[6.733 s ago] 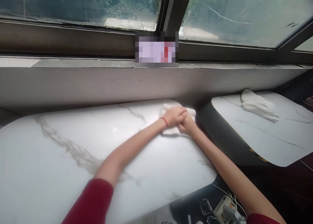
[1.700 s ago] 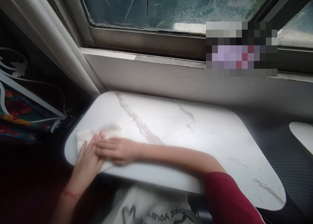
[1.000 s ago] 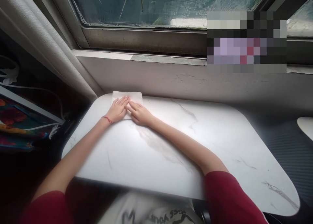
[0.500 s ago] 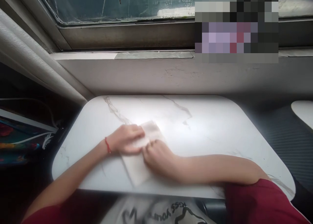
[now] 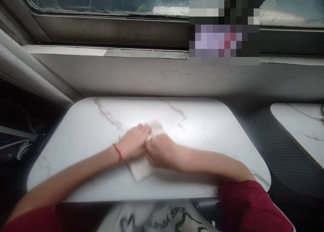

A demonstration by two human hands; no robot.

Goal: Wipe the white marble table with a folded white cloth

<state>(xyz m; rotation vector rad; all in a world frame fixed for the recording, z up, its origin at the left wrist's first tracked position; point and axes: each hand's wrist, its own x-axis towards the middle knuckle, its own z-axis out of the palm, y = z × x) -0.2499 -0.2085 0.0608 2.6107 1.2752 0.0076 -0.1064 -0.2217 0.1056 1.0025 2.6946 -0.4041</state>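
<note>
A folded white cloth (image 5: 140, 170) lies on the white marble-patterned table (image 5: 205, 130), a little left of its middle. Both my hands press down on it side by side. My left hand (image 5: 134, 143), with a red string at the wrist, covers the cloth's left part with its fingers curled over it. My right hand (image 5: 162, 152) rests on the right part, knuckles rounded, touching the left hand. Only the cloth's near corner and a far edge show. Both hands are slightly blurred.
A grey wall and window ledge (image 5: 76, 50) run along the far side of the table. A second marble table (image 5: 298, 124) stands to the right across a dark gap. Dark space with coloured fabric lies at the left. Printed white clothing shows below the table's near edge.
My hands and the cloth slid from the table's far left corner back toward its middle and near side. My view has shifted right, bringing the second table further in.
</note>
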